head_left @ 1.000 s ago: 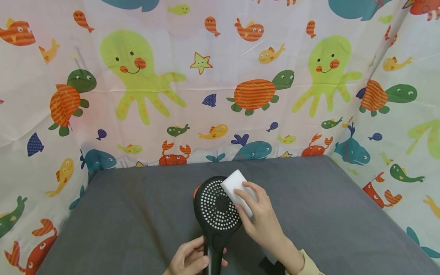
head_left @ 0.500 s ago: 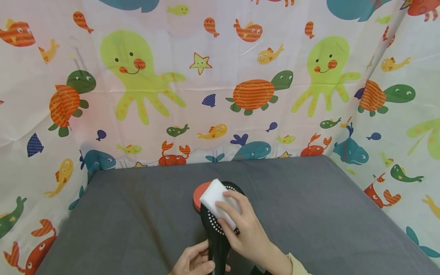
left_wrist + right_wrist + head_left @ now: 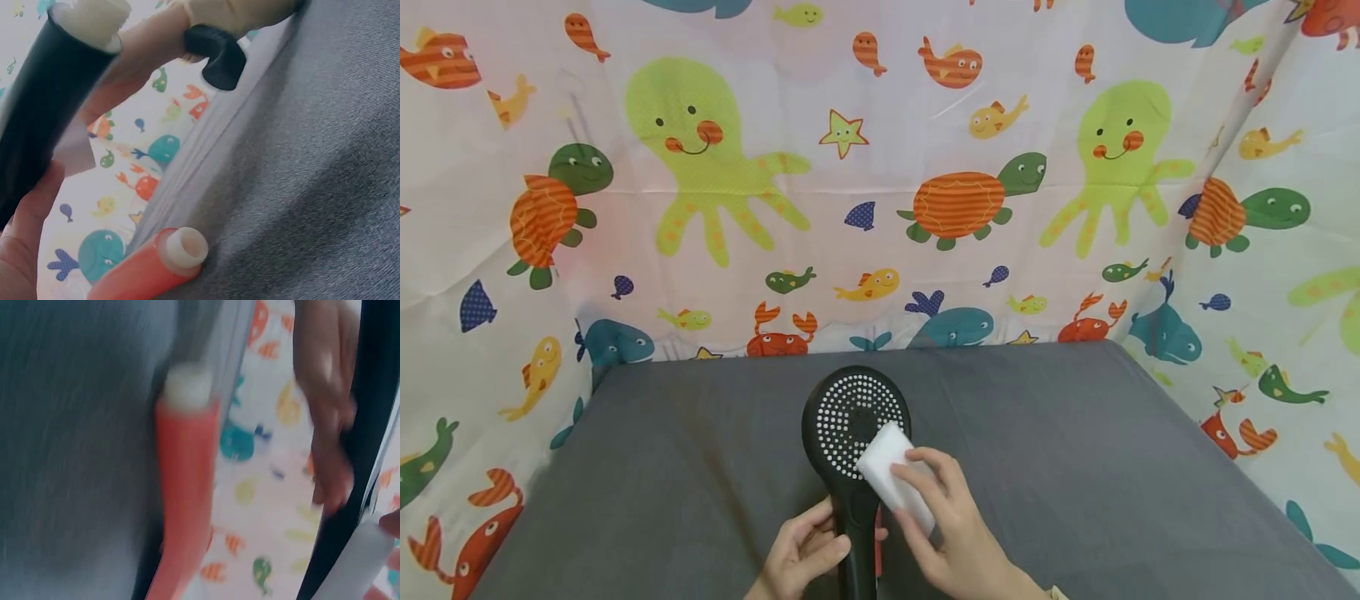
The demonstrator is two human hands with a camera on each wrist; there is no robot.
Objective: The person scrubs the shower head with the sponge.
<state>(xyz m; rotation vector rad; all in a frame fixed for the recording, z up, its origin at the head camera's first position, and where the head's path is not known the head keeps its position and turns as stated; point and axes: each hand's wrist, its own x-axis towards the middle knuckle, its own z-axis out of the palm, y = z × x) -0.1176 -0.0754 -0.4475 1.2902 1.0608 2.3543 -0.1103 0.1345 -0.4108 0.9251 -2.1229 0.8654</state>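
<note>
My left hand (image 3: 805, 550) grips the black handle of a shower head (image 3: 831, 421), held upright with its dotted spray face toward the head camera. My right hand (image 3: 958, 533) pinches a white sponge (image 3: 891, 471) against the lower right of that face. Behind the handle, a red sliver shows in the head view. The wrist views reveal it as a second, coral-red shower handle (image 3: 187, 462) with a whitish threaded end, lying on the grey cloth; its head is hidden. In the left wrist view, the black handle (image 3: 50, 94) ends in a pale opening.
Grey cloth (image 3: 1075, 467) covers the table. A white curtain (image 3: 865, 192) printed with sea animals stands round its back and sides. A black strap (image 3: 219, 59) hangs by the right sleeve in the left wrist view.
The sponge has crossed the spray face from upper right to the left and come back down to the lower right. The black shower head tilted, then swung back left, hiding the red head.
</note>
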